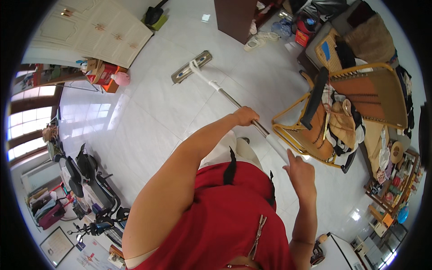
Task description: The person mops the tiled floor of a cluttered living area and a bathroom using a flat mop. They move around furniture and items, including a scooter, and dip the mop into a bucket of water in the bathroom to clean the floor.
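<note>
A flat mop (230, 99) reaches diagonally across the floor in front of me. Its wide rectangular head (182, 74) lies on the tiles, joined to the pole by a white swivel piece. My left hand (246, 116) is wrapped round the metal part of the pole, about midway along it. At the white upper grip, near its end, is my right hand (301, 174). Its index finger and thumb lie on either side of the grip, while the other fingers are curled and partly hidden.
A rattan chair (369, 96) heaped with clothes and bags stands close on the right. Shoes (255, 43) lie by a dark brown cabinet (234, 18) ahead. White cupboards (99, 31) and boxes (101, 74) line the far left. A scooter (90, 180) is parked at the left.
</note>
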